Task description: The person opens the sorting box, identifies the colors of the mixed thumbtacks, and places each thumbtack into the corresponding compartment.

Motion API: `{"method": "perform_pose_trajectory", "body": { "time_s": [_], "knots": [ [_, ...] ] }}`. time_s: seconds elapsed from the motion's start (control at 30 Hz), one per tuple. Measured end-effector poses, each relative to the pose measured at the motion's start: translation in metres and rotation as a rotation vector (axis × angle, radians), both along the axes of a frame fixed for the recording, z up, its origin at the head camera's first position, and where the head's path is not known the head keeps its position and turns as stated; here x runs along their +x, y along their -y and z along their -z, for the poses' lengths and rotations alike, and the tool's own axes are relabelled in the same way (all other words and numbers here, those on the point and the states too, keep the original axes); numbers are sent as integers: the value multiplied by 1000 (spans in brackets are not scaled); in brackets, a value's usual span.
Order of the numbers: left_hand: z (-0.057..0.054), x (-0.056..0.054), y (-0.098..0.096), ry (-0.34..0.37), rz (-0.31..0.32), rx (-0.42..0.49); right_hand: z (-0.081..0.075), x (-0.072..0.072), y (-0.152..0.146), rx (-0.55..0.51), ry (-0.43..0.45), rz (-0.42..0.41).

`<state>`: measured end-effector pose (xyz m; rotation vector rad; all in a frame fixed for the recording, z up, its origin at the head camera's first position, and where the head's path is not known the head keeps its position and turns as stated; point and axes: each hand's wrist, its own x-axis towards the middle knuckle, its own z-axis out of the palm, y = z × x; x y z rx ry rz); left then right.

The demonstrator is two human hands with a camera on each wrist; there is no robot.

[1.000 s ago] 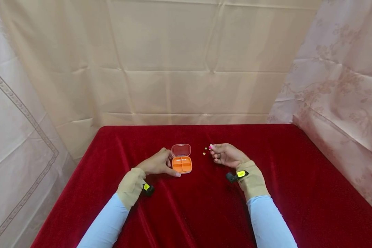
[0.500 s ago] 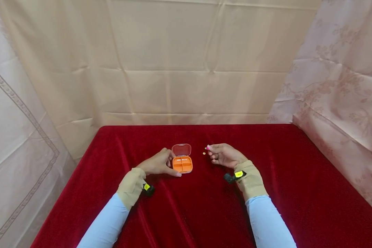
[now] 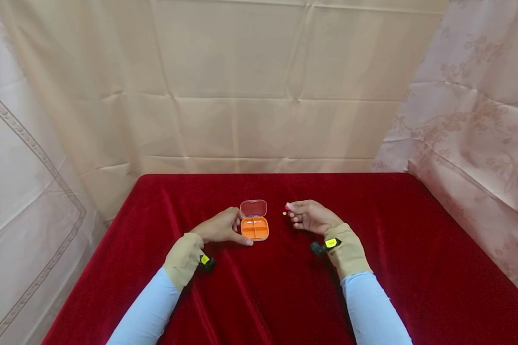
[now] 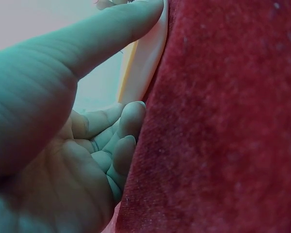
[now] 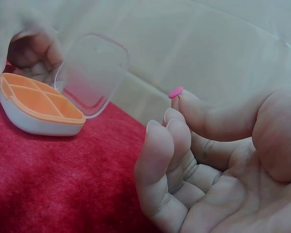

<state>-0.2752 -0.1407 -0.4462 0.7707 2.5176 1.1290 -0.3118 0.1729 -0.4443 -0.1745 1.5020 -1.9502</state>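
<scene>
In the head view my left hand (image 3: 222,227) holds an orange and white pill box (image 3: 255,229) from its left side, thumb at the front corner and fingers farther back. The box's clear lid (image 3: 253,208) stands raised, and its orange tray is split into several compartments. To the right, my right hand (image 3: 315,215) pinches a small pink disc (image 5: 176,92) at the tips of thumb and index finger. Its exact kind cannot be told. Just left of those fingertips a small yellow disc (image 3: 284,213) lies on the cloth. The left wrist view shows the left thumb (image 4: 111,29) against the box's edge.
A red velvet cloth (image 3: 285,287) covers the table and wrinkles at the front left. Beige fabric (image 3: 259,96) hangs behind the table, with pale patterned curtains (image 3: 479,120) at the sides.
My right hand has shifted slightly left with the pink disc, and its fingertips now cover the farther yellow disc. The pill box has crept a little to the right.
</scene>
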Motion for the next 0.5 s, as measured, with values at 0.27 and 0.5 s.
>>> {"method": "perform_pose_trajectory", "body": {
  "time_s": [0.27, 0.5],
  "knots": [
    [-1, 1, 0, -1, -9, -12, -1, 1, 3, 16, 4, 8],
    [1, 0, 1, -11, -17, -26, -1, 3, 8, 35, 0, 12]
  ]
}}
